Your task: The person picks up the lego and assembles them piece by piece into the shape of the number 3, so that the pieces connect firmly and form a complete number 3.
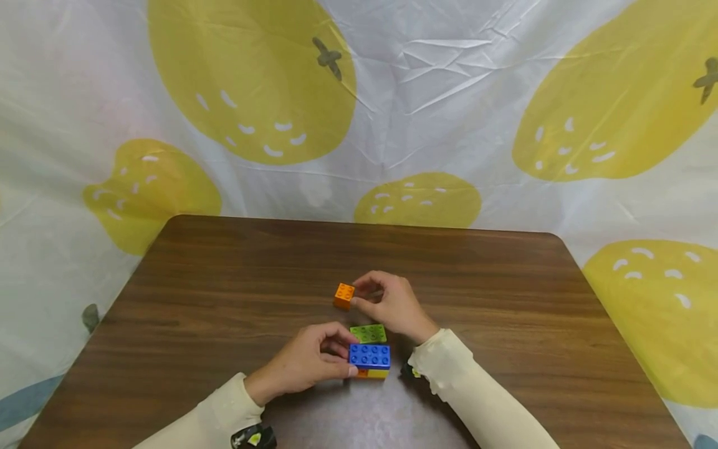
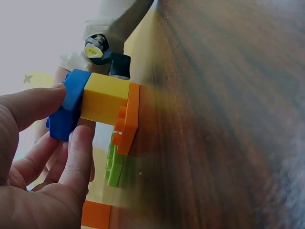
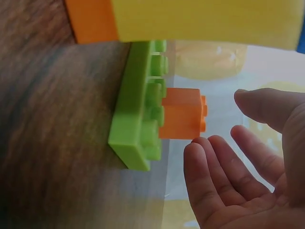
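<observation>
My left hand (image 1: 305,358) pinches a blue brick (image 1: 369,356) between thumb and fingers. The blue brick sits on top of a yellow brick (image 2: 106,98), which stands on a thin orange brick (image 2: 129,119) on the table. Just behind this stack lies a flat green brick (image 1: 368,333) with its studs up. Farther back is a small orange brick (image 1: 344,295), also studs up. My right hand (image 1: 395,305) is beside its right side, thumb and fingers spread apart. In the right wrist view nothing is between the fingers (image 3: 198,164) and thumb.
The brown wooden table (image 1: 252,268) extends around the bricks on all sides. A white cloth (image 1: 437,112) with yellow fruit prints hangs behind its far edge. Dark wrist cameras (image 1: 253,436) sit under both sleeves.
</observation>
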### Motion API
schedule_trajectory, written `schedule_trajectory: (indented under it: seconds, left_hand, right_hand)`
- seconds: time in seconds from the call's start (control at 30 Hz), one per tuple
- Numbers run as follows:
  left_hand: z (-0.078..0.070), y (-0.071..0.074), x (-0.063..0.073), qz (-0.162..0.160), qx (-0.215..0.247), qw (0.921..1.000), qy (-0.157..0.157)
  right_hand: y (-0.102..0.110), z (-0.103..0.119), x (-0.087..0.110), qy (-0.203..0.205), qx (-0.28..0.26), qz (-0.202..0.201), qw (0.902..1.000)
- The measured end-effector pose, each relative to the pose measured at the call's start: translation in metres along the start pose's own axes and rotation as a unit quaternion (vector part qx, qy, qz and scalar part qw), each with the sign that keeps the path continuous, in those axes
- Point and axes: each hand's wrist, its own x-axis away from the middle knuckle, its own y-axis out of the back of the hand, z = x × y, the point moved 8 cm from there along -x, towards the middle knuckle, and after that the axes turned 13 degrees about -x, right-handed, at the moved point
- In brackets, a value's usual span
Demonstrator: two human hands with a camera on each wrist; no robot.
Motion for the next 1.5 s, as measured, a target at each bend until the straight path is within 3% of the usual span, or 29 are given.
schedule_trajectory:
  seconds: [0.87,1.5]
  left_hand:
    - [0.002,0.0,-0.001,0.001,-0.001,1.0,0.003]
    - [0.001,0.001,-0.002,0.001,-0.005,1.0,-0.001]
  right_hand:
    - [-0.012,-0.012,-0.009,-0.048,0.072,0.001,0.9962]
    - [0.002,-0.017,0.002,-0.03,0.056,0.006,0.998]
